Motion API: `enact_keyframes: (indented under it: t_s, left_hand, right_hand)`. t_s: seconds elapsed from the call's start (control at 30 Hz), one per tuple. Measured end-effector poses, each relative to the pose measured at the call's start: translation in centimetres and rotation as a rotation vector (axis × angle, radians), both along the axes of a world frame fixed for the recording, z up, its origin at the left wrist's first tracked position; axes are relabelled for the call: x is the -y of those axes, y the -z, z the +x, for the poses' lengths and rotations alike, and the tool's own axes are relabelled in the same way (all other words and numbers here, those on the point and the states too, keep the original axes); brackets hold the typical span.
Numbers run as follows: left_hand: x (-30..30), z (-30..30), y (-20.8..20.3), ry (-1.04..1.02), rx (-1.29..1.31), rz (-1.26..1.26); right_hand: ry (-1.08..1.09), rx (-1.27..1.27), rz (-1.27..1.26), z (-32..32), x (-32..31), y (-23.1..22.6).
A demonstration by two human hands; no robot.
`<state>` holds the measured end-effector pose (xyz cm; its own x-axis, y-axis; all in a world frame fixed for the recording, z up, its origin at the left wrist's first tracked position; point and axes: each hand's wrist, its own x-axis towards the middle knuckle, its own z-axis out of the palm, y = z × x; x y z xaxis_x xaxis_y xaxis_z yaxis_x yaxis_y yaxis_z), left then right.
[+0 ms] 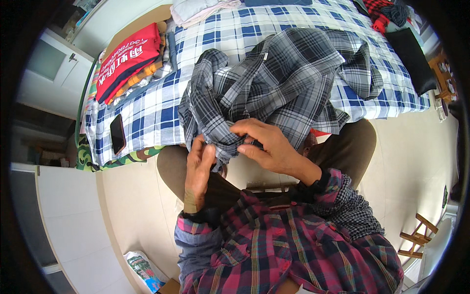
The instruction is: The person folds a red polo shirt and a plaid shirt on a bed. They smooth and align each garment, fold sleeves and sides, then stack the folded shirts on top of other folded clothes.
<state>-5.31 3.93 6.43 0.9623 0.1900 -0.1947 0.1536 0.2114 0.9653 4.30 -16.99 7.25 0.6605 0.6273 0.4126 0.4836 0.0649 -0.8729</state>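
Observation:
A grey and black plaid shirt (289, 63) lies crumpled across the near edge of the bed, one sleeve stretched to the right. Its near part hangs over the edge above my lap. With thumb and fingers, my left hand (198, 166) pinches a bunched part of the cloth at the lower left. My right hand (269, 147) holds the same bunch from the right, thumb and forefinger bent around a fold. Some fingertips of both hands are hidden in the fabric.
The bed (142, 117) wears a blue and white checked sheet. On it are a stack of folded clothes (132, 59) with a red one on top, a phone (117, 134) and a black cushion (411, 59). A wooden stool (417, 236) stands at right, a printed bag (144, 272) at lower left.

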Motion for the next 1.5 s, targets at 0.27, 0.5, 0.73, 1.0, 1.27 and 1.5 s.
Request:
enact_keyframes:
  t_s: [0.27,0.5,0.73,1.0,1.27,1.5]
  left_hand:
    - [-1.5,3.5,0.8,-0.444,0.231,-0.1]
    - [-6.6,-0.7,-1.7,-0.437,0.384,-0.334]
    - [-5.0,-3.8,-1.4,-0.516,0.394,-0.055]
    - [-6.5,-3.6,1.4,-0.717,0.262,0.576]
    - [-5.2,-4.3,2.3,-0.663,0.318,0.674]
    - [-5.8,-4.1,1.9,-0.657,0.315,0.758]
  right_hand:
    - [-0.097,0.072,-0.145,-1.4,0.4,1.7]
    - [0.076,0.195,-0.128,3.4,3.3,-0.8]
    - [0.59,0.694,-0.29,14.8,5.7,-1.2]
    - [0.672,0.542,-0.474,16.4,6.6,7.1]
    - [0.636,0.53,-0.493,16.1,6.7,6.6]
    - [0.672,0.589,-0.454,15.6,6.1,6.7]
